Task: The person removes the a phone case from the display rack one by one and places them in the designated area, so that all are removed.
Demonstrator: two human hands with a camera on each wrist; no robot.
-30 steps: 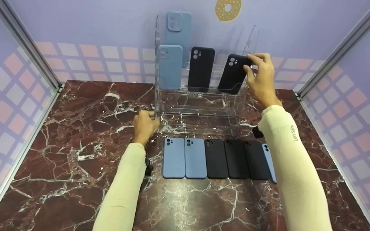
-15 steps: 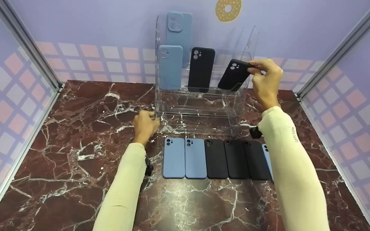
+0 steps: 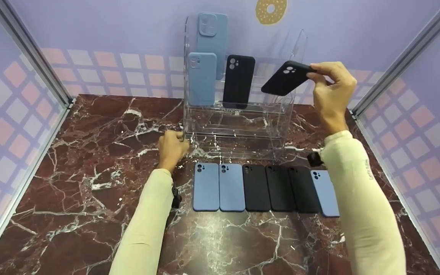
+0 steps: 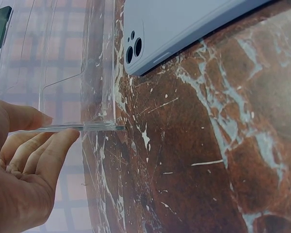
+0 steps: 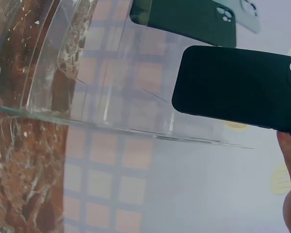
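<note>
My right hand (image 3: 332, 91) pinches a black phone case (image 3: 287, 78) by its upper right corner, the case tilted over the right part of a clear acrylic stand (image 3: 235, 135). In the right wrist view the held case (image 5: 233, 87) is above the stand's clear side edge, its lower end free. My left hand (image 3: 172, 149) grips the stand's left side panel; in the left wrist view thumb and fingers (image 4: 63, 145) pinch the panel's edge. On the stand a light blue case (image 3: 203, 82) and another black case (image 3: 239, 82) lean upright, with a taller blue case (image 3: 218, 38) behind.
On the marbled table (image 3: 101, 214), a row of cases lies before the stand: two blue ones (image 3: 206, 187), several black ones (image 3: 257, 189), and a blue one (image 3: 325, 193) partly under the right sleeve. Tiled walls (image 3: 117, 68) close in the back and sides.
My right hand has lifted the black case up and to the right out of the stand's front lip, tilting it further. The left hand has stayed on the side panel.
</note>
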